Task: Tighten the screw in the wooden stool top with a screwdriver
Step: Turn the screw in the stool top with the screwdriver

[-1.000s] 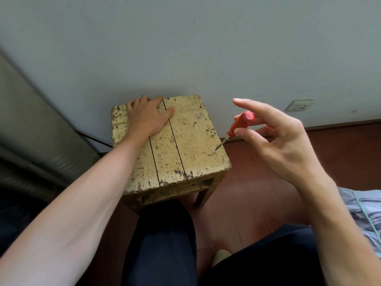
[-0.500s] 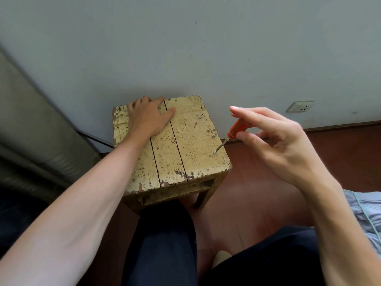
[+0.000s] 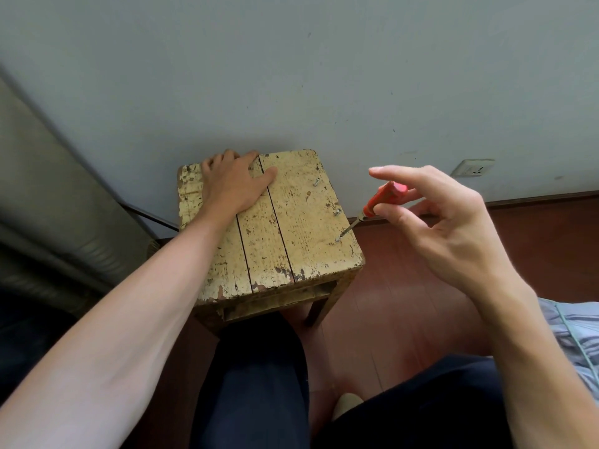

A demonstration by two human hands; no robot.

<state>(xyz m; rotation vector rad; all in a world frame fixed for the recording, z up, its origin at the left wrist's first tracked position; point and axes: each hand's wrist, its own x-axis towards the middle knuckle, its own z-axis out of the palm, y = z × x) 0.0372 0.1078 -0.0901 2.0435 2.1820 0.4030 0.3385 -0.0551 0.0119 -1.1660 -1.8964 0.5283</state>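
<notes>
A worn, yellow-painted wooden stool (image 3: pixel 285 254) stands against the wall, its top made of three planks. My left hand (image 3: pixel 231 184) lies flat on the far left of the top, fingers reaching its back edge. My right hand (image 3: pixel 447 222) pinches the red handle of a small screwdriver (image 3: pixel 377 202) between thumb and fingers, the index finger stretched out above it. The thin metal shaft slants down to the left, and its tip sits on a screw (image 3: pixel 338 239) near the right edge of the top.
Two more screws (image 3: pixel 337 212) (image 3: pixel 316 182) stick up along the right plank, farther back. A grey wall rises behind the stool with a white socket (image 3: pixel 473 168) low at the right. Red-brown floor lies to the right; my dark-trousered knees are below.
My right hand's fingers have shifted round the red handle, closing over it and then spreading again. The tip stays on the same screw. My left hand has not moved.
</notes>
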